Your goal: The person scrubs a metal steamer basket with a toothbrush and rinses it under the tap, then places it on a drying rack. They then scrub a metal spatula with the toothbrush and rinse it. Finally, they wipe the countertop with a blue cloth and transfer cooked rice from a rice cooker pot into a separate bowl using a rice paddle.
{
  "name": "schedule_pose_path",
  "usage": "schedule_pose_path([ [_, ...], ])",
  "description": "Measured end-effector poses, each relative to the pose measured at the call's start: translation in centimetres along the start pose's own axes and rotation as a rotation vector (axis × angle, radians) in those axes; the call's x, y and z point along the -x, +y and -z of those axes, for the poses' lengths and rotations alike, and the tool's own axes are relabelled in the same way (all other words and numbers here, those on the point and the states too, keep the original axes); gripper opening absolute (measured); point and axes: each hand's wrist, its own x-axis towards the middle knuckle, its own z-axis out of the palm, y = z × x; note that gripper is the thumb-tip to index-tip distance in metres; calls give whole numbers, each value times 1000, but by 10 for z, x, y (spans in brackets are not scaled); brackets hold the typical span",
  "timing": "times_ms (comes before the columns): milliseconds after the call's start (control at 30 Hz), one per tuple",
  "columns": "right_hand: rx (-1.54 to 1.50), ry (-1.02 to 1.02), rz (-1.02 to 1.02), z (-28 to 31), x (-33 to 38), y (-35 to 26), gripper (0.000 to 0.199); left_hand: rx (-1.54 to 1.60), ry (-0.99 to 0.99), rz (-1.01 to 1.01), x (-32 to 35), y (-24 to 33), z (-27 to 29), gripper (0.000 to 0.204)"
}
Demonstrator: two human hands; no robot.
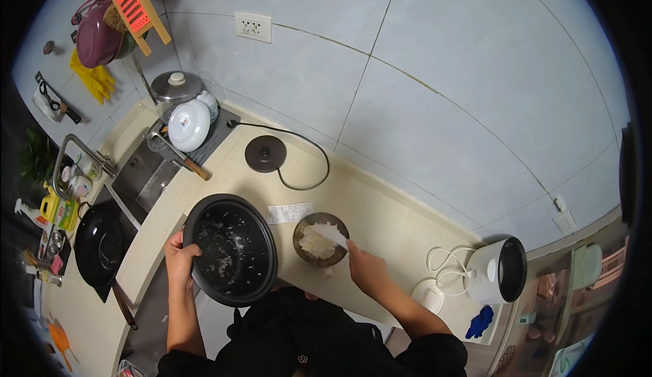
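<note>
My left hand [180,261] grips the rim of a black rice cooker pot [234,251], thumb over the edge. The pot is tilted, and grains of cooked rice cling to its inside. A white rice paddle [331,233] is in my right hand [367,270], its blade over a round metal bowl [321,261]. White cooked rice [316,242] lies in that bowl on the counter, just right of the pot. Whether the paddle touches the rice is hard to tell.
Behind the bowl lie a printed paper slip [288,213] and a dark round kettle base [265,154] with its cord. A white cooker body [498,270] stands at right near a blue cloth [480,323]. The sink [145,173] and a black wok [102,244] are at left.
</note>
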Motion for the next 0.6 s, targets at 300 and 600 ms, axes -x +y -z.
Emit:
schedule_pose_path([
  [300, 146, -101, 157, -19, 4, 7, 40, -1, -4, 30, -1, -6, 7, 15],
  [600, 166, -25, 99, -43, -25, 20, 37, -2, -2, 19, -1, -12, 8, 14],
])
